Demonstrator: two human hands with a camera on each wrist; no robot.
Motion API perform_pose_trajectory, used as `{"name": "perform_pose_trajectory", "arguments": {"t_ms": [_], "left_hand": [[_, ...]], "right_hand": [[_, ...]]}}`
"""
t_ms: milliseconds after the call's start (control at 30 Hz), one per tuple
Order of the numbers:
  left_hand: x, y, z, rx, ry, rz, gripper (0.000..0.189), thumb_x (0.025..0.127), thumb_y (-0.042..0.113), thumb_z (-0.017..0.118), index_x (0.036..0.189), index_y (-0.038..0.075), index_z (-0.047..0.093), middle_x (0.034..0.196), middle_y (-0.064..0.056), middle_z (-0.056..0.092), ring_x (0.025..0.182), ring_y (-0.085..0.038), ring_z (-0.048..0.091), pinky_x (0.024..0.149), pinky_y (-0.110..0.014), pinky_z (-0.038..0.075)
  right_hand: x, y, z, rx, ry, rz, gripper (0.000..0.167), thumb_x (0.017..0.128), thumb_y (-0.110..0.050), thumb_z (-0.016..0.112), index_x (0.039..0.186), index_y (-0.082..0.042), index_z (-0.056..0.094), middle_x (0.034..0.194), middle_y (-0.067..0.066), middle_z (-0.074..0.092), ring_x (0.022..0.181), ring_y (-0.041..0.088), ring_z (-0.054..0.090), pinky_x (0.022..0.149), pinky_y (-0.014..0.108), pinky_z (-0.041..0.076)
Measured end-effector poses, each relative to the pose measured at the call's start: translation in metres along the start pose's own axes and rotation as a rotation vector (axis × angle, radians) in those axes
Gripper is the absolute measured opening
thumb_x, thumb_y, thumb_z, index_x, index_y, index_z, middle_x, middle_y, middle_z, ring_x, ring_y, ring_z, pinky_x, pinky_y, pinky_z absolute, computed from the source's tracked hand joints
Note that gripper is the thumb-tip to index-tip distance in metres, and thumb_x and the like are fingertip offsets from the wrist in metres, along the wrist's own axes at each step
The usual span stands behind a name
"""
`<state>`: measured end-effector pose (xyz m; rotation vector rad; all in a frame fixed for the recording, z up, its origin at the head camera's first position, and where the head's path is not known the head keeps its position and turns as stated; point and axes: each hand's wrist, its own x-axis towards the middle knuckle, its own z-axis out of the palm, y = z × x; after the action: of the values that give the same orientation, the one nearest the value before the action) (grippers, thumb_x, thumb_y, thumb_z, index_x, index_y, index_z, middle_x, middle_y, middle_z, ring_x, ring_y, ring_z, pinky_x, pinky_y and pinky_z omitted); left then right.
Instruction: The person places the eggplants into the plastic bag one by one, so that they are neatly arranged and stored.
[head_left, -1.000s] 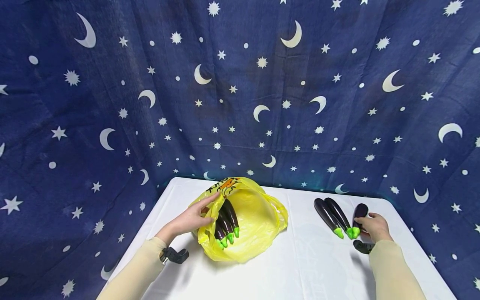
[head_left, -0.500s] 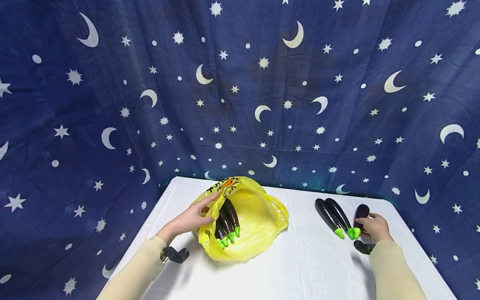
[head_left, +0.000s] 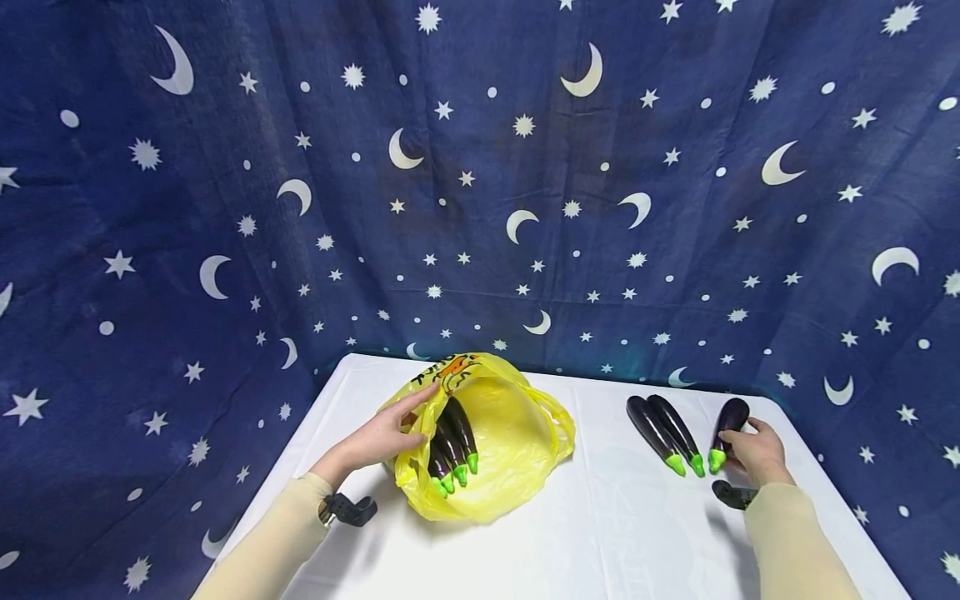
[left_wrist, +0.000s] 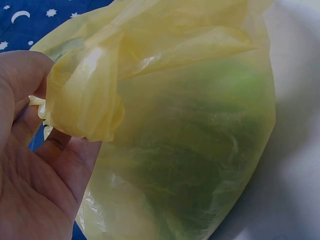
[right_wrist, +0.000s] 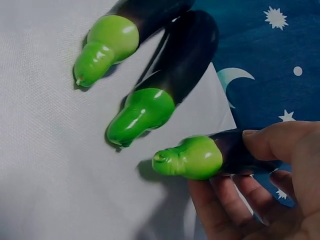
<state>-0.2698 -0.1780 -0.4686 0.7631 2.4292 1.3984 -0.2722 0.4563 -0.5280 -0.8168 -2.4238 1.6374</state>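
My left hand grips the left rim of a yellow plastic bag, which lies with its mouth toward me. Inside it several dark purple eggplants with green stem ends lie side by side. In the left wrist view the thumb and fingers pinch a bunched fold of the bag. At the right, my right hand holds one eggplant between thumb and fingers; its green end points out of the grasp. Two more eggplants lie beside it, apart from the hand.
A white cloth covers the table. Behind and at both sides hangs a dark blue curtain with moons and stars. Black straps stick out at both wrists.
My right hand has shifted slightly to the right with its eggplant, so a gap now shows between that one and the two beside it. The left hand and bag stay in place.
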Motion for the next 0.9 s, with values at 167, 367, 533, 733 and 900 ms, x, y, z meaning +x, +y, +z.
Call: {"name": "perform_pose_trajectory", "arguments": {"t_ms": [167,367,533,733,900], "left_hand": [[0.001,-0.001,0.0,-0.005,-0.002,0.007,0.083,0.093,0.009,0.068,0.164,0.026,0.027,0.168,0.002,0.023,0.141,-0.032,0.043,0.115,-0.051,0.035],[0.002,-0.001,0.001,0.006,0.002,0.017,0.083,0.093,0.009,0.068,0.164,0.024,0.027,0.168,0.001,0.024,0.145,-0.031,0.037,0.115,-0.053,0.033],[0.002,-0.001,0.001,0.0,0.003,0.026,0.082,0.093,0.009,0.068,0.164,0.024,0.028,0.168,0.001,0.024,0.144,-0.031,0.038,0.116,-0.053,0.033],[0.002,0.0,0.001,-0.004,0.001,0.024,0.083,0.093,0.009,0.068,0.164,0.025,0.028,0.168,0.001,0.025,0.142,-0.032,0.041,0.115,-0.053,0.034],[0.002,0.0,0.001,-0.011,0.003,0.053,0.083,0.093,0.007,0.068,0.164,0.023,0.028,0.168,-0.004,0.025,0.143,-0.034,0.039,0.115,-0.054,0.034]], "right_hand": [[-0.002,-0.006,-0.004,0.009,-0.006,-0.033,0.089,0.094,-0.007,0.06,0.159,0.008,0.001,0.141,0.045,0.038,0.073,0.005,0.059,0.071,0.038,0.062],[-0.002,-0.008,-0.007,0.053,-0.043,-0.052,0.09,0.096,-0.007,0.058,0.159,0.006,-0.005,0.146,0.044,0.035,0.075,0.003,0.06,0.074,0.039,0.061],[-0.001,-0.009,-0.008,0.079,-0.051,-0.056,0.091,0.097,-0.007,0.058,0.16,0.005,-0.007,0.149,0.043,0.033,0.076,0.002,0.06,0.076,0.039,0.061],[-0.007,-0.013,-0.01,0.102,-0.069,-0.059,0.091,0.098,-0.009,0.057,0.16,0.002,-0.009,0.153,0.041,0.03,0.076,-0.004,0.056,0.076,0.035,0.06],[-0.011,-0.019,-0.011,0.071,-0.071,-0.06,0.092,0.099,-0.01,0.057,0.16,0.001,-0.011,0.153,0.042,0.029,0.081,-0.001,0.056,0.079,0.038,0.06]]}}
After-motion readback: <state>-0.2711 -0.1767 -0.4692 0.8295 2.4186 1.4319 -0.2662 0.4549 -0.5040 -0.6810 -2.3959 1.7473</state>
